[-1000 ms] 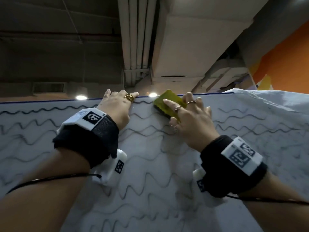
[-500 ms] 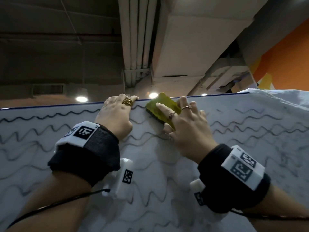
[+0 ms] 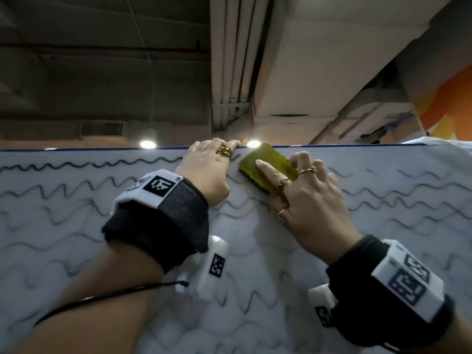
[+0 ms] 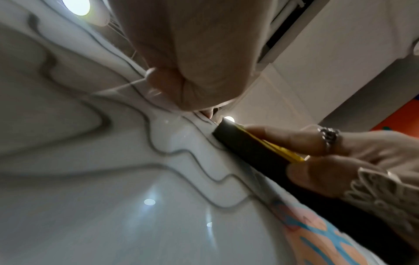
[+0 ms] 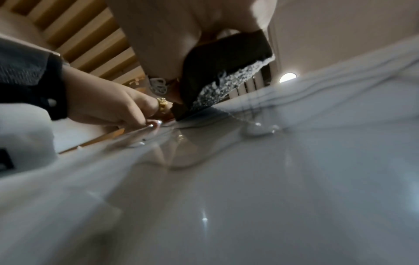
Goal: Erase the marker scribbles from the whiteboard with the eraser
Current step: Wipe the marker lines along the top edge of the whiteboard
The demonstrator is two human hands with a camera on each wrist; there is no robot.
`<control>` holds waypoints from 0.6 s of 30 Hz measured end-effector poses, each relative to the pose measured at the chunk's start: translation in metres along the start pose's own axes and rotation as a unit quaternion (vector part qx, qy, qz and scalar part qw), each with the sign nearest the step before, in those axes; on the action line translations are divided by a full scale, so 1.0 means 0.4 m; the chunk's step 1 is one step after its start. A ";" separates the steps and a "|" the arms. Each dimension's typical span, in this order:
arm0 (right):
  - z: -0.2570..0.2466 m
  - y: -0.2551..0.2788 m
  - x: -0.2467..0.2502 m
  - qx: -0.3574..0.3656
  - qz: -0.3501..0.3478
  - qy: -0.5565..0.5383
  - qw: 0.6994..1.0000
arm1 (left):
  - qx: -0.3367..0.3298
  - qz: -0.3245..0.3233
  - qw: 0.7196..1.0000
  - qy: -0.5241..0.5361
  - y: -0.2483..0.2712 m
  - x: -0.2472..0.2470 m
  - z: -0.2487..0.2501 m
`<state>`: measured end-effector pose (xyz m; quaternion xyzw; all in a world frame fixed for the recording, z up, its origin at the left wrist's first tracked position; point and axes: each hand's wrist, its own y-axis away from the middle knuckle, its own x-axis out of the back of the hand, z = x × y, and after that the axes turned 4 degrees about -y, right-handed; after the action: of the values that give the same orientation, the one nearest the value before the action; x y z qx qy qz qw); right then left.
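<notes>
A whiteboard (image 3: pixel 76 226) fills the lower head view, covered in rows of wavy black marker scribbles (image 3: pixel 63 187). The eraser (image 3: pixel 258 162), yellow-backed with a dark felt pad, lies flat against the board just under its top edge. My right hand (image 3: pixel 301 198) grips it, index finger laid along its back and thumb on its lower side. In the left wrist view the eraser (image 4: pixel 247 145) touches the board beside the top scribble line. My left hand (image 3: pixel 207 169) is just left of the eraser, its fingers hooked over the board's top edge. The right wrist view shows the eraser's felt (image 5: pixel 226 84).
A white sheet (image 3: pixel 434 149) hangs over the board's top right corner. Ceiling ducts and two round lights (image 3: pixel 146 144) show above the board. An orange wall (image 3: pixel 454 103) is at the far right. The scribbles right of the eraser look fainter than those on the left.
My right hand has slid the eraser a little closer to my left hand along the top row. The left hand has kept its hold on the top edge.
</notes>
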<state>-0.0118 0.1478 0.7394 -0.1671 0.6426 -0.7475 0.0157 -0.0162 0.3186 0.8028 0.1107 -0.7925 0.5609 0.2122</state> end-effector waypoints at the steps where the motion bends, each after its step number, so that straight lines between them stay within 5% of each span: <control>1: 0.011 0.004 0.003 0.003 0.012 0.005 1.000 | -0.004 -0.005 1.000 -0.006 -0.001 -0.001 -0.005; 8: -0.044 -0.065 0.017 0.007 0.016 0.011 1.000 | -0.031 -0.006 0.999 0.012 -0.007 0.010 -0.038; 15: 0.005 -0.044 0.016 0.022 0.015 -0.026 0.999 | 0.067 0.104 0.992 0.021 0.031 0.013 -0.075; 18: -0.028 -0.065 0.003 0.038 0.019 -0.012 0.999 | 0.109 0.079 0.989 -0.053 0.038 0.040 -0.129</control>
<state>-0.0109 0.1630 0.7635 -0.1631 0.6166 -0.7689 0.0442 -0.0258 0.3733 0.8118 0.0998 -0.7430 0.6523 0.1115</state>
